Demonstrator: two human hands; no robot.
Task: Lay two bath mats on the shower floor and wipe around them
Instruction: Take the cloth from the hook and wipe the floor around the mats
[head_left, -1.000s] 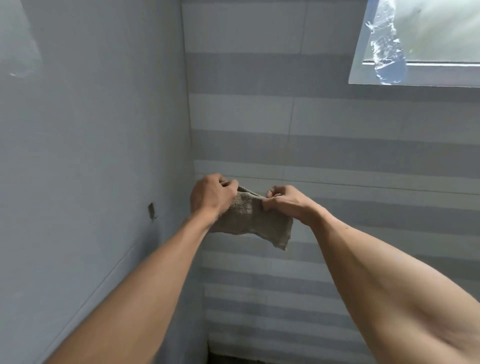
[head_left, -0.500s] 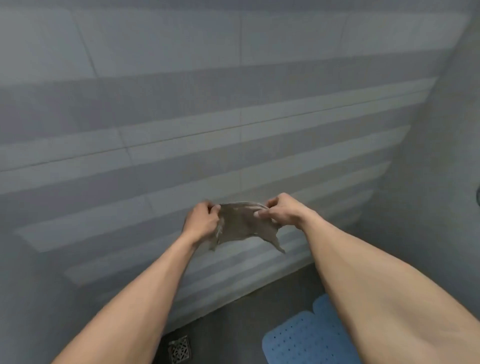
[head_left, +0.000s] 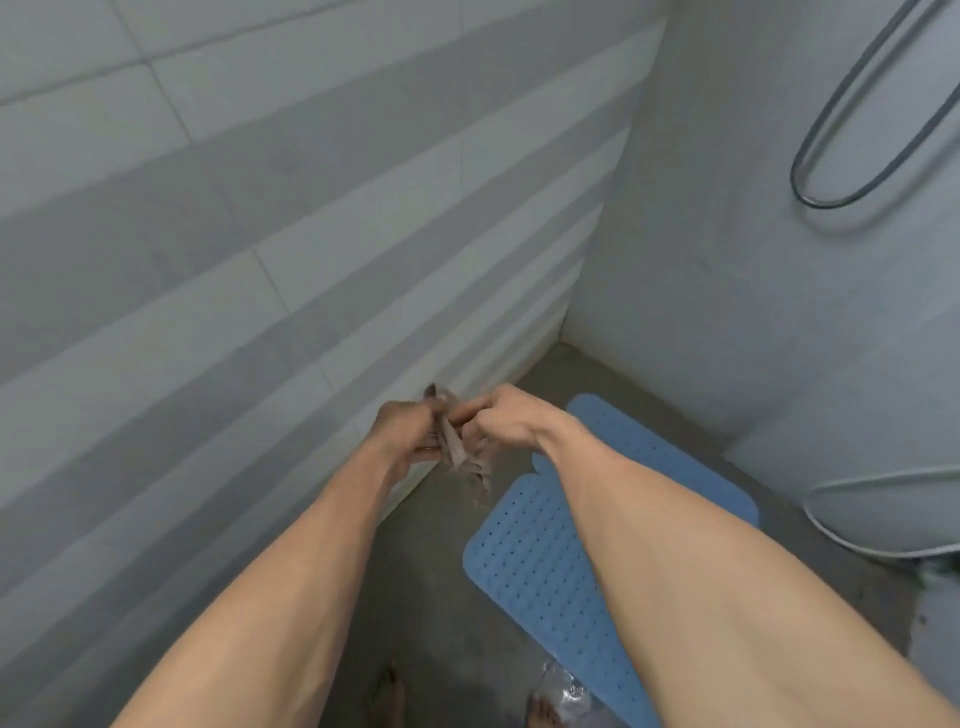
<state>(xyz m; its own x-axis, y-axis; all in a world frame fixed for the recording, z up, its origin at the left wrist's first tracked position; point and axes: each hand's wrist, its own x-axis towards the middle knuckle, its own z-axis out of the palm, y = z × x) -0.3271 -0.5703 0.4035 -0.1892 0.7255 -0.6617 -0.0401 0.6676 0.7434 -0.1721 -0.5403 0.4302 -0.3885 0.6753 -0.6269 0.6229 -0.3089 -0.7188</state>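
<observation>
Grey shower floor lies below; my left hand and right hand pinch the limp cloth, soft and light, best gripped bunched at its edges.

Floor: grey, dull, shower floor, meeting a striped tiled wall on the left and a plain pale wall at the far right.
Near bath mat: blue, dotted with small holes, lay flat on the floor, its right part hidden behind a forearm.
Far bath mat: blue, same holed pattern, lay flat toward the far corner; its near end met the near mat's far end, though the seam was partly hidden.
Feet: bare, stood on the floor at the bottom edge, left of the near mat.
Clear plastic: crinkled, lay by the near mat's lower end; what it was could not be told.
</observation>
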